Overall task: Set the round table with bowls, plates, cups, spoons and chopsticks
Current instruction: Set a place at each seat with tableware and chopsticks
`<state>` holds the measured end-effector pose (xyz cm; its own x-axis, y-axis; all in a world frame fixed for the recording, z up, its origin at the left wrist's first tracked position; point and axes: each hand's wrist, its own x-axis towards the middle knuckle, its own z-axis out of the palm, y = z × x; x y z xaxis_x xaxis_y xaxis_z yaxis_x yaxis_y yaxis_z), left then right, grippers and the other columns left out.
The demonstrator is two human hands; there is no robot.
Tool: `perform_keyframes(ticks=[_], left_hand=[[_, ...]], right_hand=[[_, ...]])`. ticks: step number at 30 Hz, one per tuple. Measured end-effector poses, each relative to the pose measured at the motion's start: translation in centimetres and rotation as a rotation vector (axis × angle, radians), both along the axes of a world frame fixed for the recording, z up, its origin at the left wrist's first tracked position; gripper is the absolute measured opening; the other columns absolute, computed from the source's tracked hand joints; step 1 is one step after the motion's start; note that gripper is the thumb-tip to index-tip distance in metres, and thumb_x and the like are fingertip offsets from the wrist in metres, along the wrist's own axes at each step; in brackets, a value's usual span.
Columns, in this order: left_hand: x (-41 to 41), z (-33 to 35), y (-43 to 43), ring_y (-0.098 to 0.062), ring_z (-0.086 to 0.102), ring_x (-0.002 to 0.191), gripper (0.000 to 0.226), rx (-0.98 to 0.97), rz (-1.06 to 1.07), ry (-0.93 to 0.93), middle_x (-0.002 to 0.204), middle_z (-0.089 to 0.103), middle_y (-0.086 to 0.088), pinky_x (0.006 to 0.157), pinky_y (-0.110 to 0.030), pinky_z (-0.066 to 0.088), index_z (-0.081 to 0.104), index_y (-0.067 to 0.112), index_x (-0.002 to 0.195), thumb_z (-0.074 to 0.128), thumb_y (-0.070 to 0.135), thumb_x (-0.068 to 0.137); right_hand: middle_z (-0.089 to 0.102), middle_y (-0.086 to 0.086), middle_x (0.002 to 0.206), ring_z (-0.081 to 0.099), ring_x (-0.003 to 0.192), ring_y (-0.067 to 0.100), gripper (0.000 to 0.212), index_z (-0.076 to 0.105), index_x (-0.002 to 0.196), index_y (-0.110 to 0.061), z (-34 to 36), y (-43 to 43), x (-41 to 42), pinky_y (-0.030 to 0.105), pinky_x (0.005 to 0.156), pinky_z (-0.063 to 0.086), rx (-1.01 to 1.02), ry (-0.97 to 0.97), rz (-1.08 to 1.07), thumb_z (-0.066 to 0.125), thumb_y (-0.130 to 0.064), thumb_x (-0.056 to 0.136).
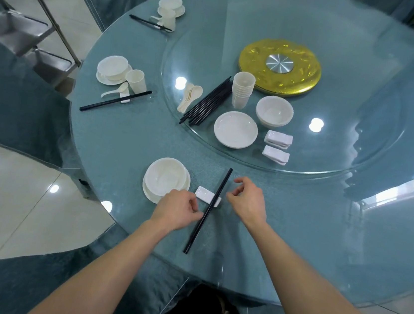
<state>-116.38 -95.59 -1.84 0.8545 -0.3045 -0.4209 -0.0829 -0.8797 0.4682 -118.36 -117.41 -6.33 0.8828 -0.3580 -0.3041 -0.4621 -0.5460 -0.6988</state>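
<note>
A pair of black chopsticks (221, 186) lies at the lower centre of the frame, crossing a white rest (202, 193) and pointing up toward the glass turntable (331, 156). The left grip (178, 213), a bare hand with fingers curled in, meets the left side of the pair below the rest; whether it pinches the sticks or only touches them cannot be told. The right grip (247, 201) hovers just right of the pair, fingers loosely bent and spread, holding nothing. Just left of the rest, a white bowl (165, 176) sits on a plate (149, 194) on the round teal desk (124, 141). On the turntable above lie a bundle of spare chopsticks (207, 104), spoons (190, 97), stacked cups (242, 90), a stack of plates (235, 129), bowls (274, 111), 2 piles of rests (277, 147) and a gold disc (279, 66). 2 laid settings stand at centre left (112, 69) and upper left (170, 9).
</note>
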Motion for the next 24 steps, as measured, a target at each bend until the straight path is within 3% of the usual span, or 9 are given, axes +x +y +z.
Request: perform_keyframes(ticks=[5,13,18,21,24], left_hand=[[4.1,1.1,-0.7,-0.006,0.068,0.074,0.012,-0.036,0.058,-0.022,0.075,0.072,0.012,0.07,-0.029,0.056,0.075,0.026,0.084,0.081,0.036,0.086],[13.6,1.9,-2.2,-0.019,0.075,0.077,0.012,-0.053,0.195,-0.076,0.073,0.075,0.006,0.076,-0.036,0.061,0.073,0.024,0.08,0.075,0.029,0.091],[18.8,1.6,-3.3,-0.02,0.076,0.076,0.012,-0.108,0.237,-0.065,0.074,0.077,0.007,0.077,-0.045,0.064,0.072,0.025,0.081,0.073,0.031,0.092],[21.1,1.7,-4.2,-0.014,0.074,0.074,0.01,-0.127,0.245,-0.111,0.072,0.075,0.011,0.079,-0.042,0.063,0.072,0.028,0.083,0.077,0.035,0.089],[23.3,2.1,-5.9,-0.011,0.07,0.079,0.021,-0.185,0.242,-0.168,0.082,0.073,0.011,0.084,-0.04,0.061,0.072,0.029,0.099,0.084,0.039,0.084]], right_hand=[[0.07,-0.013,0.087,0.067,0.077,0.008,0.038,0.065,0.127,-0.026,1.2,-1.8,2.6,0.034,0.072,0.059,0.005,-0.004,-0.002,0.071,-0.02,0.09],[0.067,-0.013,0.086,0.065,0.084,0.005,0.037,0.064,0.128,-0.026,2.3,-4.2,7.6,0.039,0.077,0.062,-0.001,-0.034,0.007,0.069,-0.021,0.091],[0.067,-0.017,0.083,0.064,0.08,0.0,0.034,0.064,0.125,-0.032,2.9,-4.9,10.7,0.022,0.062,0.049,0.009,-0.034,-0.001,0.068,-0.024,0.092],[0.066,-0.015,0.084,0.064,0.079,0.002,0.035,0.063,0.124,-0.032,3.2,-5.2,12.4,0.02,0.061,0.045,0.023,-0.034,-0.004,0.068,-0.024,0.09],[0.066,-0.015,0.084,0.064,0.078,0.002,0.034,0.064,0.122,-0.032,3.2,-5.6,13.7,0.02,0.062,0.046,0.023,-0.034,-0.012,0.069,-0.025,0.09]])
